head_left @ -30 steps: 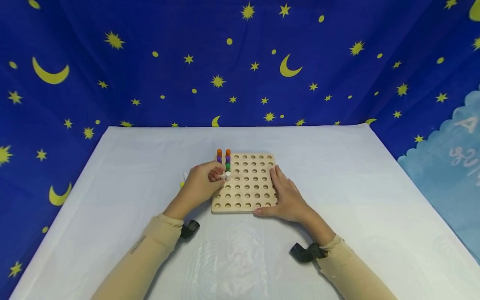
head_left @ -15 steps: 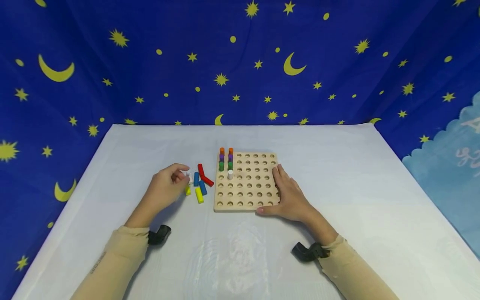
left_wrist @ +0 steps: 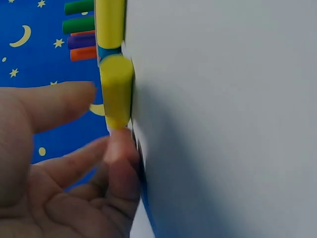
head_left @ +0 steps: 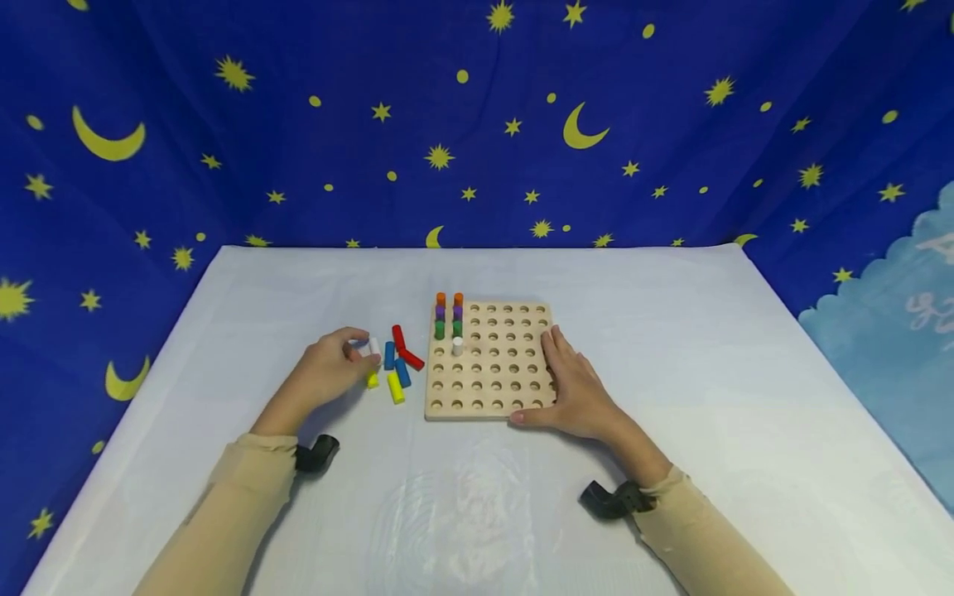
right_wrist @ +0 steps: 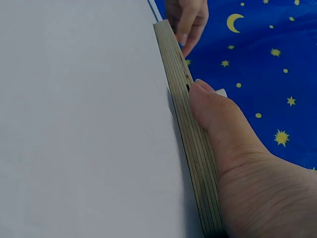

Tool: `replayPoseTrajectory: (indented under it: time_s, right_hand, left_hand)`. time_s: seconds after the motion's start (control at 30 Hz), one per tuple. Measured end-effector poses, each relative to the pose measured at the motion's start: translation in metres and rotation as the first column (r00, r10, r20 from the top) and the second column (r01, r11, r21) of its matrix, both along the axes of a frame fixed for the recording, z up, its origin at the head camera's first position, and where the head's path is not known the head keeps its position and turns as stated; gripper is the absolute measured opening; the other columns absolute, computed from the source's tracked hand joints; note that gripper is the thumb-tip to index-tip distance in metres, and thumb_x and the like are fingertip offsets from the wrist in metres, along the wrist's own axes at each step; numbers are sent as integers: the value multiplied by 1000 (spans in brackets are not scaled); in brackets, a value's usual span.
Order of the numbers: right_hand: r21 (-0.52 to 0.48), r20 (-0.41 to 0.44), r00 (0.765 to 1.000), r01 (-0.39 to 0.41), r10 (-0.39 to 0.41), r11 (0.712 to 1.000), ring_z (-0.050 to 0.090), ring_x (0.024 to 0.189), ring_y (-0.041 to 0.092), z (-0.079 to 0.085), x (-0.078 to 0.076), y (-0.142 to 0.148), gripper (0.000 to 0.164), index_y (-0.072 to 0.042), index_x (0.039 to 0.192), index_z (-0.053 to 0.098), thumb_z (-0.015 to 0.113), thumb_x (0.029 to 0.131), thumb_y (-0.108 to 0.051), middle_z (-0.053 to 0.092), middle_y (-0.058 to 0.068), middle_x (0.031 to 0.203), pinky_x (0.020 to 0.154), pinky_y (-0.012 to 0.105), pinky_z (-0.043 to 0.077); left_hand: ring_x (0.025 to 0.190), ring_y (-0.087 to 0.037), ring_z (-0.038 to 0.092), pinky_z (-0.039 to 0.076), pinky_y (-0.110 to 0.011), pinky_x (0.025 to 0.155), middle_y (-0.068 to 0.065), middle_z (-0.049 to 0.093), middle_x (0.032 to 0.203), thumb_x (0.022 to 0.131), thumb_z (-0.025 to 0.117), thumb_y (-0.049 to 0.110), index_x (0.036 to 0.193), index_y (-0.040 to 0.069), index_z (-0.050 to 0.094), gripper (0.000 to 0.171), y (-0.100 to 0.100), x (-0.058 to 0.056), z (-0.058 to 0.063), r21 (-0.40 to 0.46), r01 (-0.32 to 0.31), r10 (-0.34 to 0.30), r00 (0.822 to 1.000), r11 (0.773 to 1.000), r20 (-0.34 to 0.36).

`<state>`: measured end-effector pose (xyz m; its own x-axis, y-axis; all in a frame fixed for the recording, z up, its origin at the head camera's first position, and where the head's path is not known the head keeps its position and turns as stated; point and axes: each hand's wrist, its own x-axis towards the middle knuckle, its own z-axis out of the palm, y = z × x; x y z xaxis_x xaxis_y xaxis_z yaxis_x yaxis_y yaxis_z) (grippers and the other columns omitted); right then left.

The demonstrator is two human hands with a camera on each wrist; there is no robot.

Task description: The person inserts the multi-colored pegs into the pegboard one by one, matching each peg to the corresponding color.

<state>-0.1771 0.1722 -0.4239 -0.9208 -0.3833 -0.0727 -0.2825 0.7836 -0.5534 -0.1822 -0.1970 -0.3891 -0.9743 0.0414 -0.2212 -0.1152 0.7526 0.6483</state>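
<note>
"Step in hand?"
"Seemingly taking the loose white peg (head_left: 375, 347), left of the pegboard (head_left: 487, 396). Left hand (head_left: 331, 366): thumb and finger parted, contact unclear. Right hand (head_left: 575, 392) spreads against the pegboard."
"Next?"
"Probably a pinch, then lifting."

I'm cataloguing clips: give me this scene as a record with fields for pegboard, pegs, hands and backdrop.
pegboard: wooden, on a white table
standing in it: two orange pegs, two purple pegs, two green pegs, one white peg
loose, left of it: two red pegs, two blue pegs, two yellow pegs, one loose white peg
left hand: at the loose white peg, thumb and fingers apart; contact unclear
right hand: on the pegboard's right side, thumb at near edge
backdrop: blue cloth with yellow moons and stars
</note>
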Motion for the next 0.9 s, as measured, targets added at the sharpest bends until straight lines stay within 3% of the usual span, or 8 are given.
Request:
replayPoseTrajectory:
  time_s: [0.1, 0.33, 0.6, 0.77, 0.9]
  right_hand:
    - [4, 2, 1000, 0, 0, 1000, -5, 156, 25, -2, 0, 0, 140, -12, 159, -4, 76, 63, -76, -10, 9, 167, 124, 52, 1]
    - [7, 3, 1000, -1, 1, 1000, -5, 156, 25, -2, 0, 1, 140, -13, 159, -4, 76, 64, -76, -11, 7, 167, 124, 52, 1]
    - [7, 10, 1000, 1, -1, 1000, -6, 156, 24, -3, -1, 1, 139, -13, 159, -5, 77, 65, -74, -12, 8, 167, 124, 52, 0]
    - [7, 7, 1000, 3, -3, 1000, -5, 156, 25, -3, -1, 0, 140, -13, 159, -4, 77, 64, -75, -11, 8, 167, 124, 52, 1]
    - [6, 5, 1000, 5, -5, 1000, -4, 156, 26, -1, 0, 0, 140, -13, 160, -3, 78, 63, -75, -10, 9, 168, 124, 52, 1]
  left_hand:
    - [75, -21, 52, 41, -28, 61, -11, 56, 92, 96, 62, 35, 141, 2, 50, 57, 3, -5, -2, -34, -12, 14, 999, 999, 46]
    - [78, -22, 52, 42, -29, 63, -12, 57, 94, 94, 67, 31, 135, 5, 57, 50, 7, -8, -4, -29, -28, 29, 999, 999, 28]
    - [79, -22, 60, 46, -28, 65, -13, 69, 98, 87, 75, 24, 119, 6, 58, 40, 9, -8, -1, 63, -86, 90, 994, 994, -64]
    - [75, -21, 61, 46, -28, 62, -14, 72, 97, 88, 75, 25, 118, 8, 58, 39, 10, -9, -2, 107, -128, 136, 988, 986, -78]
    - [81, -23, 65, 48, -27, 64, -15, 73, 105, 88, 74, 30, 120, 10, 60, 40, 13, -11, -3, 146, -171, 184, 980, 974, -80]
